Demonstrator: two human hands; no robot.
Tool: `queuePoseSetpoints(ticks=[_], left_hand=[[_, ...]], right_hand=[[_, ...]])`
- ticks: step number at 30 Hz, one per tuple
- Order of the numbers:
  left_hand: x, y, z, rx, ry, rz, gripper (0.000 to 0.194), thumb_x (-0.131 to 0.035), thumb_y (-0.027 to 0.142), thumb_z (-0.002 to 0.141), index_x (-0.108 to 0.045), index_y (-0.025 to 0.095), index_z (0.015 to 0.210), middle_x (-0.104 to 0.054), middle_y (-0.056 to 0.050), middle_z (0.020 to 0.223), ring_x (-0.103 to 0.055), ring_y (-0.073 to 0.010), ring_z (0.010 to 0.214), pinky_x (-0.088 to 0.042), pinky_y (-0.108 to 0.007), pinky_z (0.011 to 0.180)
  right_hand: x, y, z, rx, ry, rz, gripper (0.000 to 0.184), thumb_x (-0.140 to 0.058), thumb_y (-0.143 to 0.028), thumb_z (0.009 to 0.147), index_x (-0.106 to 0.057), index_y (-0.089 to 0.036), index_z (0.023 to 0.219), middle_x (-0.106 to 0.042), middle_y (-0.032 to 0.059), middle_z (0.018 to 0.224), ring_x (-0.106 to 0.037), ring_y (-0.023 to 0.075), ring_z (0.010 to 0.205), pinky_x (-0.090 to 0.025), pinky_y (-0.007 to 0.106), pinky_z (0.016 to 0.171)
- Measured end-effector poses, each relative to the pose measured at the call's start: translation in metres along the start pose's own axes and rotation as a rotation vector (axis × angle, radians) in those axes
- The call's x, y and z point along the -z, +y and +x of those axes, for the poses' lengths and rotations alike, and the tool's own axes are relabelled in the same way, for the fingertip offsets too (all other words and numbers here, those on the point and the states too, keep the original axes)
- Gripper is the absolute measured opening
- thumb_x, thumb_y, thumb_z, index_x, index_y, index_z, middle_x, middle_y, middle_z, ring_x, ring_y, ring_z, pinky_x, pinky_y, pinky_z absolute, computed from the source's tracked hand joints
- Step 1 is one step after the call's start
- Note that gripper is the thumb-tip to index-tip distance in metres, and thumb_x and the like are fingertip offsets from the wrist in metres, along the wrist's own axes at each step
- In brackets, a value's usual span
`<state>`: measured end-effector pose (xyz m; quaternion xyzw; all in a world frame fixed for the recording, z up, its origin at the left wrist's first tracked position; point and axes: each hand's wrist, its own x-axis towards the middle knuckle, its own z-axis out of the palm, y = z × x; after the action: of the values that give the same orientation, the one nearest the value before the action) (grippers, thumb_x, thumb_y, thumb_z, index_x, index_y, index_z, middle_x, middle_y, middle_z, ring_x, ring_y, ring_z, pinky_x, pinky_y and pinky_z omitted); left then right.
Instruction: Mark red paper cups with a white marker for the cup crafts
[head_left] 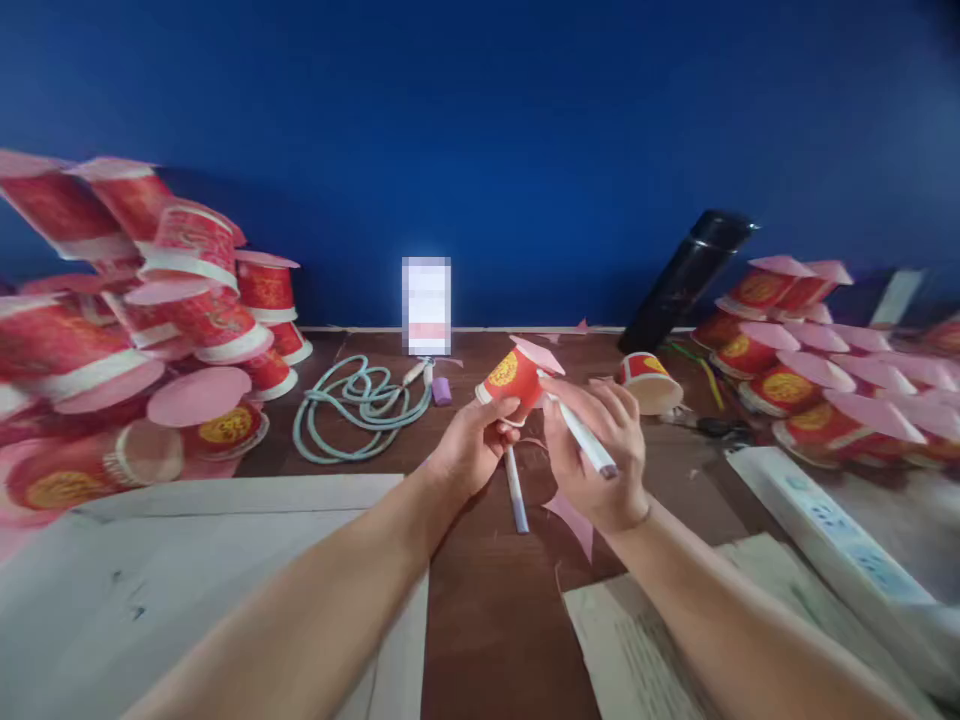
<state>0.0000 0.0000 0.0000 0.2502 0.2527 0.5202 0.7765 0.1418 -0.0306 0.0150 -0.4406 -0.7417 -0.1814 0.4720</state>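
Note:
In the middle of the head view, my left hand [474,445] grips a red paper cup [505,376] with a yellow emblem. The cup is tilted, and a pink paper disc [538,354] covers its upper end. Closed round a white marker pen [581,436], my right hand [600,450] holds the pen's front end against the cup just below the disc. Under the hands, a second white stick-like piece [516,490] lies on the brown table [495,620]. A pink paper scrap [572,522] is beside it.
Stacked red cups with pink discs stand left [196,240] and right [780,385]. A lit phone [426,305], coiled cable [352,410], purple cap [442,391], black flask [686,280], lone cup [649,382], power strip [840,540] and cardboard [645,640] surround the hands.

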Motion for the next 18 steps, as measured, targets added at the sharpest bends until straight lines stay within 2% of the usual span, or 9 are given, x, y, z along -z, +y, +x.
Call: queuePoseSetpoints(ticks=[7, 18], left_hand=[[-0.0017, -0.0033, -0.0006, 0.005, 0.001, -0.010, 0.023, -0.075, 0.018, 0.061, -0.066, 0.013, 0.081, -0.064, -0.002, 0.080, -0.055, -0.0072, 0.068, -0.037, -0.019, 0.054], [-0.0023, -0.0014, -0.0009, 0.017, -0.028, -0.029, 0.020, -0.073, 0.015, 0.063, -0.067, 0.014, 0.082, -0.065, -0.001, 0.079, -0.056, -0.0076, 0.068, -0.035, -0.021, 0.056]], right_hand=[[-0.0009, 0.0008, -0.0004, -0.026, 0.008, 0.004, 0.032, -0.060, -0.015, 0.080, -0.060, -0.024, 0.111, -0.069, 0.0025, 0.092, -0.061, 0.0170, 0.085, -0.044, 0.040, 0.091], [0.0004, -0.0043, 0.0036, -0.009, 0.012, 0.007, 0.027, -0.060, -0.014, 0.080, -0.061, -0.023, 0.105, -0.071, 0.0008, 0.089, -0.062, 0.0158, 0.080, -0.044, 0.039, 0.091]])
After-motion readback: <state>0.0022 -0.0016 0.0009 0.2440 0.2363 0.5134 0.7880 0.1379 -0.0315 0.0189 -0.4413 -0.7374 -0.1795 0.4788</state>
